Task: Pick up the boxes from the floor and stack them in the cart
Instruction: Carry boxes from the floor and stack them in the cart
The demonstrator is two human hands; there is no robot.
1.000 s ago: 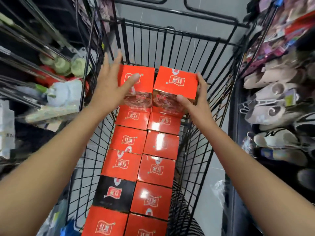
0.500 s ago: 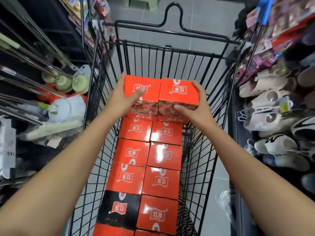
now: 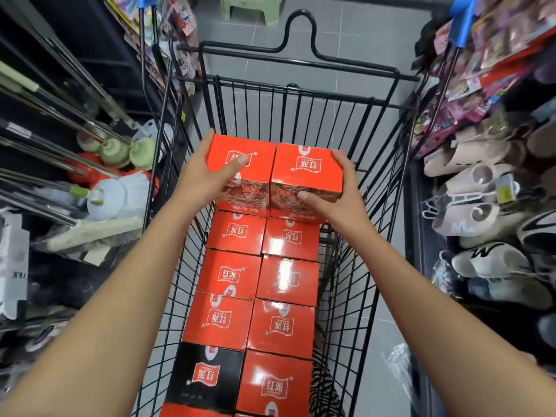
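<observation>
Lowering them over the last second, I grasp the left box (image 3: 240, 173) in my left grip (image 3: 200, 180) and the right box (image 3: 307, 176) in my right grip (image 3: 335, 203), nearly seated on the cart's (image 3: 288, 91) bottom layer (image 3: 261, 281), starting a second tier.

Glossy red boxes (image 3: 230, 275) bear white emblems with red characters; a lone black box (image 3: 207, 374) carries a red one. Black wire cart (image 3: 290, 85) — grey tiled floor (image 3: 361, 40), pale green stool (image 3: 251, 9), black-and-white zebra-striped cloth (image 3: 326, 383).
</observation>
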